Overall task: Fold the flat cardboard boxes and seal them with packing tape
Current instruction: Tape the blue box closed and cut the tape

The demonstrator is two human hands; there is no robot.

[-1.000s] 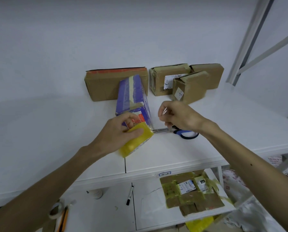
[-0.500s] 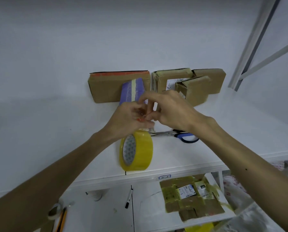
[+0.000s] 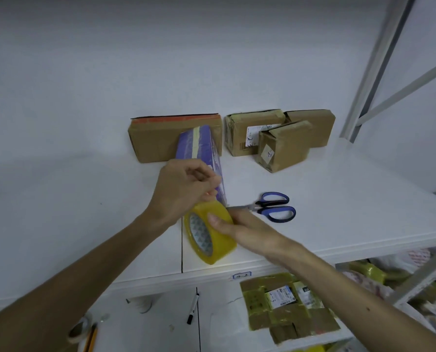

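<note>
- One roll of yellow packing tape (image 3: 213,246) just below the centre of the frame, standing on edge on the white shelf (image 3: 351,212), core facing lower left.
- Right hand (image 3: 249,231) reaching from the lower right, thumb laid across the roll's outer band, fingers hidden behind it, gripping the roll.
- Left hand (image 3: 183,190) directly above the roll, fingers curled, thumb and forefinger nipped together at the near end of the purple box (image 3: 199,146), apparently pinching the roll's loose end; strip itself too faint to be certain.
- Purple box lying lengthwise from the hands up toward mid-frame, pale stripe along its top face, far end right against or just before a long brown box (image 3: 151,143) with a red top edge.
- Blue-handled scissors (image 3: 270,207) flat on the shelf right of the roll, blades pointing left at the purple box's near end.
- Three taped brown boxes (image 3: 282,148) clustered at the back, right of the long one.
- Lower shelf along the bottom edge: flattened cardboard (image 3: 288,316) under yellowish tape at lower right, black marker (image 3: 192,309) left of it.
</note>
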